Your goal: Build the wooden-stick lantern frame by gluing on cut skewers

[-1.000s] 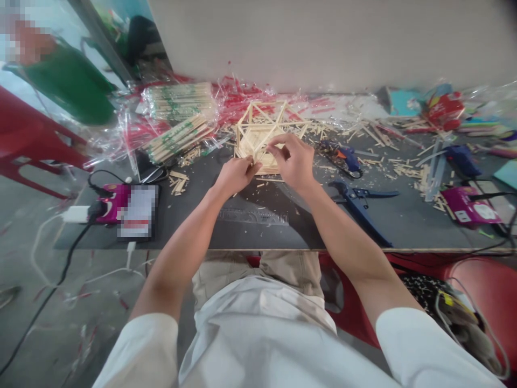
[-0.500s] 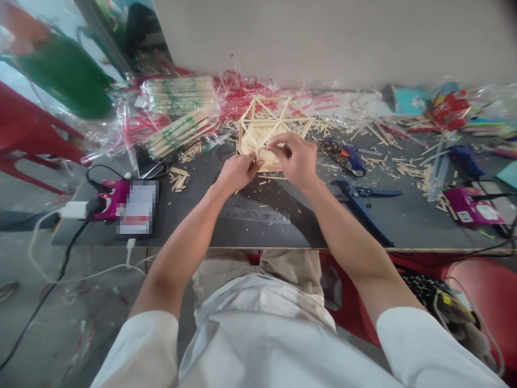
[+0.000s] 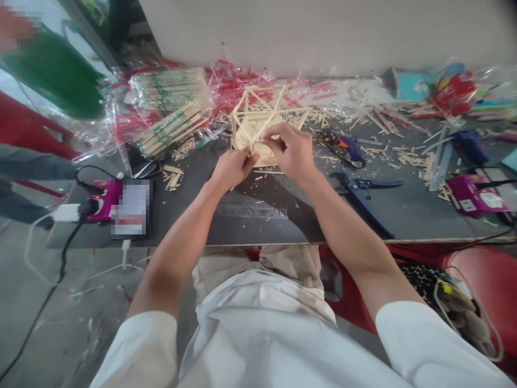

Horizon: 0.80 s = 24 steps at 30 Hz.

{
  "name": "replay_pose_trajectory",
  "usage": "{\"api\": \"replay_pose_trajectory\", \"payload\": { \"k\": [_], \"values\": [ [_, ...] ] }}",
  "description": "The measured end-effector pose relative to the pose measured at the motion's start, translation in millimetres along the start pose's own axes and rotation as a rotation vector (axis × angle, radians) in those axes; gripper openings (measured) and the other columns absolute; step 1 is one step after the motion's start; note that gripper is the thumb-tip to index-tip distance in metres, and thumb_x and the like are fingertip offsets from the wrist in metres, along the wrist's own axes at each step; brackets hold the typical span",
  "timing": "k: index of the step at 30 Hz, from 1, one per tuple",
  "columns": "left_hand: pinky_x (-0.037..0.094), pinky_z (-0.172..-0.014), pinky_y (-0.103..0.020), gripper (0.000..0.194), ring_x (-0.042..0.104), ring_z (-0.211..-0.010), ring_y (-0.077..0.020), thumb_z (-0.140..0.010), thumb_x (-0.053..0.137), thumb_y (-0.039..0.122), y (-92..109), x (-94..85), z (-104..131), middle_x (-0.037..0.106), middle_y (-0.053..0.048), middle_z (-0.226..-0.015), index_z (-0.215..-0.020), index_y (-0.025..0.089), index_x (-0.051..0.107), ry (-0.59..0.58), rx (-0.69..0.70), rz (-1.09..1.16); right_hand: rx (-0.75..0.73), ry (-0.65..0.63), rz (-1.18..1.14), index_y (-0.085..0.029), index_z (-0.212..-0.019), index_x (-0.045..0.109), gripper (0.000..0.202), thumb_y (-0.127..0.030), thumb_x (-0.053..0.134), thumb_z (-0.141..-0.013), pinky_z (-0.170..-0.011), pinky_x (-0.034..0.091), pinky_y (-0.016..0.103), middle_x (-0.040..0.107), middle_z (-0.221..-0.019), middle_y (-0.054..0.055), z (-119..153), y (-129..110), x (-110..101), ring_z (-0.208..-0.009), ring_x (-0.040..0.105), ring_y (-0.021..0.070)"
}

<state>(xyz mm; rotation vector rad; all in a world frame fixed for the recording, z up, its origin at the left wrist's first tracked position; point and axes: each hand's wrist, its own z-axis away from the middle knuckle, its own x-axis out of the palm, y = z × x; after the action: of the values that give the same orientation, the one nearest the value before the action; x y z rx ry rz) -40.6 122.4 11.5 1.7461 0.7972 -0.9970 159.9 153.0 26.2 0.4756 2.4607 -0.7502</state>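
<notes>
A small frame model of thin wooden sticks (image 3: 240, 114), with triangular bracing and a flat stick base, stands on the dark tabletop before me. My left hand (image 3: 233, 168) is closed at its front left, thumb and forefinger pinching at the model's front sticks. My right hand (image 3: 294, 152) pinches just right of those fingertips, thumb against forefinger. Whatever the right fingertips hold is too small to make out, and this hand covers part of the model's right side. A clear ruler (image 3: 254, 211) lies flat on the table nearer to me.
Bundled chopsticks (image 3: 172, 129) in plastic wrap lie back left. A blue-handled cutter (image 3: 363, 202) and a glue gun (image 3: 350, 148) are at right, among stick scraps. A phone (image 3: 131, 210) and purple power strip (image 3: 105, 200) sit left. A person in green (image 3: 52, 70) is beyond.
The view has shifted slightly. Both hands stay pinched at the model with little movement. At far left, the other person's jeans-clad leg has come further into view.
</notes>
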Motion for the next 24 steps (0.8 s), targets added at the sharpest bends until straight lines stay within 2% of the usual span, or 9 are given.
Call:
{"api": "replay_pose_trajectory", "payload": {
  "k": [8,12,16,24],
  "values": [
    [0.045,-0.068,-0.034,0.038,0.065,-0.068,-0.0221,-0.106,0.045,0.048,0.1,-1.0,-0.5,0.067,-0.007,-0.068,-0.08,0.022,0.055,-0.002,-0.021,0.03,-0.018,-0.04,-0.043,-0.026,-0.109,0.069,0.028,-0.046,0.049,-0.11,-0.086,0.061,0.039,0.072,-0.108,0.009,0.3,1.4,-0.1,-0.094,0.07,0.0212],
    [0.047,-0.073,-0.033,0.038,0.067,-0.077,-0.0238,-0.106,0.045,0.051,-3.1,2.3,-1.7,0.065,-0.006,-0.067,-0.085,0.022,0.058,0.004,-0.024,0.072,-0.031,-0.052,-0.034,-0.027,-0.109,0.07,0.029,-0.045,0.048,-0.11,-0.091,0.061,0.042,0.072,-0.113,0.01,0.3,-0.6,-1.1,-0.107,0.07,0.0245],
    [0.047,-0.074,-0.033,0.039,0.068,-0.085,-0.026,-0.106,0.046,0.055,-6.1,5.2,-1.9,0.064,-0.007,-0.067,-0.09,0.022,0.059,0.002,-0.026,0.086,-0.046,-0.04,-0.028,-0.027,-0.11,0.072,0.029,-0.04,0.045,-0.111,-0.092,0.061,0.043,0.073,-0.112,0.009,0.5,-1.0,-1.6,-0.108,0.07,0.0241],
    [0.045,-0.067,-0.033,0.039,0.065,-0.069,-0.0227,-0.107,0.047,0.049,-4.1,2.9,-0.7,0.065,-0.007,-0.067,-0.081,0.021,0.059,0.01,-0.016,0.046,-0.033,-0.006,-0.045,-0.029,-0.109,0.073,0.025,-0.035,0.05,-0.109,-0.095,0.061,0.043,0.073,-0.111,0.008,1.8,-4.5,3.7,-0.107,0.071,0.024]
  ]
}}
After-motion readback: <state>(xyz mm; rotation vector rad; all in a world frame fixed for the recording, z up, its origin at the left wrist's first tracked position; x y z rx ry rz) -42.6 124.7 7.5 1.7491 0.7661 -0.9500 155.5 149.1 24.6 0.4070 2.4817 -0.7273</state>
